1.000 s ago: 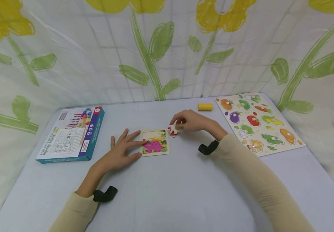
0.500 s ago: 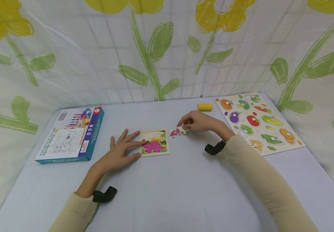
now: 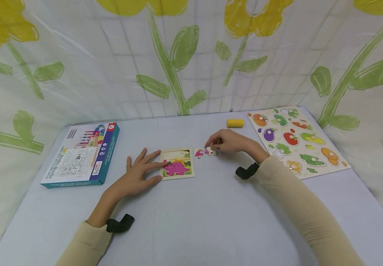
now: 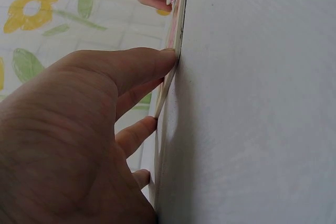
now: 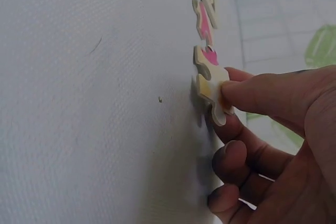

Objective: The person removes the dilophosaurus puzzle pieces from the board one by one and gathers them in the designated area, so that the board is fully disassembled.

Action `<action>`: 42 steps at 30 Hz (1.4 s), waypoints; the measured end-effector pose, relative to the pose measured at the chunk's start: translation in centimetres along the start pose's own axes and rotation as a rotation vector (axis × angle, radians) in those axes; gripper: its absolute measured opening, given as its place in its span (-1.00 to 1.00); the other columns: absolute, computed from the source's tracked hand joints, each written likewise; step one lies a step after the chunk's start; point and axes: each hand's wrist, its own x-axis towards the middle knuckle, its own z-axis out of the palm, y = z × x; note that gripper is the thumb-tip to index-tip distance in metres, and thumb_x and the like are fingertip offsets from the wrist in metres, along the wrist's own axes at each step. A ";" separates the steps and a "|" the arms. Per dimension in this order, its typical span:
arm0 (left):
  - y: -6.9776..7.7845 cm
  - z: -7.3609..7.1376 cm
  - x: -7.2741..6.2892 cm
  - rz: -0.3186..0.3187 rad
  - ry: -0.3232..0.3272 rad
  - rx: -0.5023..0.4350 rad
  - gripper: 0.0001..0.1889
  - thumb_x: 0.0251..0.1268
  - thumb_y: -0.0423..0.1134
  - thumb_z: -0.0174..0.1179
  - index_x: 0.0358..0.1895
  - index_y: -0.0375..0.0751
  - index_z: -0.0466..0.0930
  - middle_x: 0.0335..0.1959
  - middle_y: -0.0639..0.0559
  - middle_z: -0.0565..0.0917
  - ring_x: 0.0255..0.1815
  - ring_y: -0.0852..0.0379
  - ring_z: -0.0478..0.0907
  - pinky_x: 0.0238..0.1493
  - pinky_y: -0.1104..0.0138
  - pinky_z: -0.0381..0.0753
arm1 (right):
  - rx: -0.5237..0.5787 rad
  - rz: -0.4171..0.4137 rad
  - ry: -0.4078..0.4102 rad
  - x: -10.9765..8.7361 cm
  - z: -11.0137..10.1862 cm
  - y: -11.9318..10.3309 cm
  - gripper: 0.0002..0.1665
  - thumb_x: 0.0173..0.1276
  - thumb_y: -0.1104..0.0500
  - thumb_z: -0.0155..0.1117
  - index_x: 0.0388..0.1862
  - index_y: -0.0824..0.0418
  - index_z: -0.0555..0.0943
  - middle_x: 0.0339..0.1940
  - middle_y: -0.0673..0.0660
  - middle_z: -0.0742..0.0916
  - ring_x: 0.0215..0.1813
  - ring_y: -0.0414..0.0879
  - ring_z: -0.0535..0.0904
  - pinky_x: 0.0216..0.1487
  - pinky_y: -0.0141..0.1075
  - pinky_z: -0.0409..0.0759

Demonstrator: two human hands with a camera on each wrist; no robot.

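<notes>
A square dinosaur jigsaw tray (image 3: 178, 178) lies on the white table, its picture partly filled and its upper part bare. My left hand (image 3: 139, 177) rests at its left side with fingers spread and straight, one fingertip on the picture. In the left wrist view, the thumb (image 4: 152, 62) touches the tray's edge. To the right of the tray, my right hand (image 3: 229, 141) pinches a pale puzzle piece (image 5: 212, 80) with a pink patch between thumb and finger, low over the table. Beside it lies a pink puzzle piece (image 3: 198, 153), between the held one and the tray.
A blue-edged box (image 3: 78, 155) lies at the left. Behind the right hand is a yellow cylinder (image 3: 235, 123). A vegetable peg board (image 3: 297, 142) lies at the right, close to the right forearm. A flower-printed curtain (image 3: 111, 74) stands along the back edge.
The right hand has shifted right, away from the tray, with the pale piece. The pink piece, bunched with it earlier, now lies separately on the table. The left hand stays put.
</notes>
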 end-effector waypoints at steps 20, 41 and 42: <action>0.1 -0.1 -0.1 0.008 -0.008 -0.010 -0.48 0.47 0.01 0.29 0.45 0.09 0.60 0.74 -0.14 0.19 0.78 -0.45 -0.33 0.44 -0.63 -0.63 | -0.006 -0.001 0.029 0.0 0.3 0.1 -0.79 0.53 0.19 0.33 0.06 0.09 0.78 -0.24 0.09 0.77 -0.23 -0.09 0.58 -0.12 -0.27 0.56; 0.0 0.0 0.0 0.009 0.004 0.008 -0.47 0.45 0.00 0.30 0.45 0.09 0.60 0.74 -0.13 0.20 0.79 -0.45 -0.32 0.44 -0.63 -0.62 | -0.021 0.000 0.045 0.0 0.5 0.1 -0.78 0.54 0.20 0.32 0.08 0.07 0.78 -0.18 0.08 0.80 -0.20 -0.08 0.60 -0.09 -0.27 0.60; 0.0 0.0 0.0 0.009 0.004 0.008 -0.47 0.45 0.00 0.30 0.45 0.09 0.60 0.74 -0.14 0.20 0.79 -0.45 -0.32 0.44 -0.63 -0.62 | -0.022 0.003 0.047 -0.1 0.5 0.1 -0.78 0.54 0.20 0.32 0.08 0.06 0.79 -0.17 0.08 0.80 -0.19 -0.07 0.60 -0.09 -0.26 0.60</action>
